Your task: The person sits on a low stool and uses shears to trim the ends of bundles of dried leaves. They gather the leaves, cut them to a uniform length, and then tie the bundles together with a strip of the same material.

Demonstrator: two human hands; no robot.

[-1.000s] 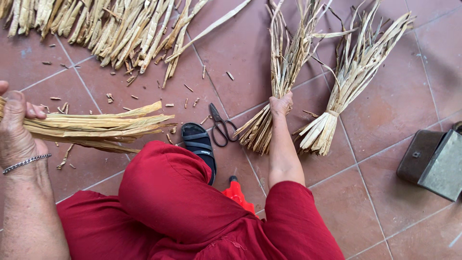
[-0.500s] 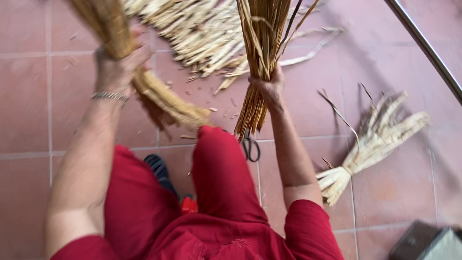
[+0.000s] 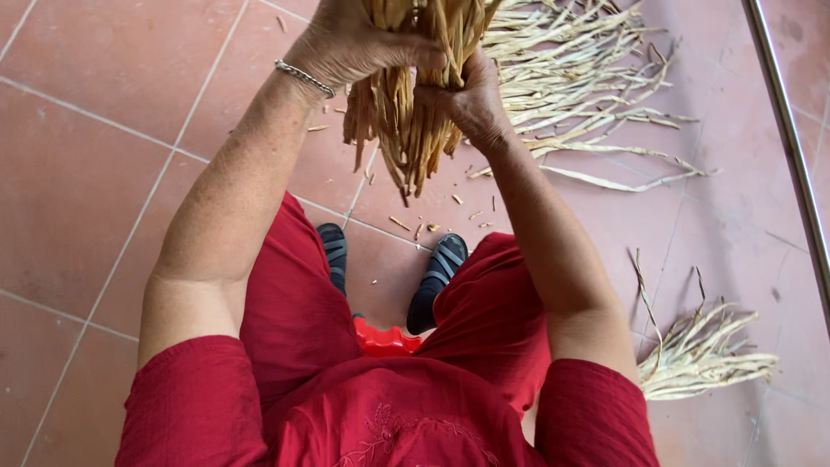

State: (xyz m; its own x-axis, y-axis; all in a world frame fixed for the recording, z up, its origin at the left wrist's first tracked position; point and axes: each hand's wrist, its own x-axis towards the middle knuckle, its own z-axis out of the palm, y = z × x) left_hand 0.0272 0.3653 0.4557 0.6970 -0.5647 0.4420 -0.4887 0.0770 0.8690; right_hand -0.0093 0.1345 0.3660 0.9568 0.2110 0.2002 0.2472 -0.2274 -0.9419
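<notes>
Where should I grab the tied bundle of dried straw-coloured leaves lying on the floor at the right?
Grip the tied bundle of dried leaves at its narrow gathered end, nearest the person's right side, coming from above. There the strips pinch together; the far end fans into loose tips. Both hands are now busy with another bundle.

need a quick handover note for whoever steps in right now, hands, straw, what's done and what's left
Left hand: closed over the top of the straw bundle, bracelet on that wrist.
Right hand: gripping the same bundle from the other side, fingers wrapped in.
The bundle hangs upright above the tiled floor, cut ends down, over the sandals.
Done: both hands have one gathered bundle; a tied bundle lies on the floor to the right.
Left: the loose straw pile ahead is ungathered; no tie is visible on the held bundle.
</notes>
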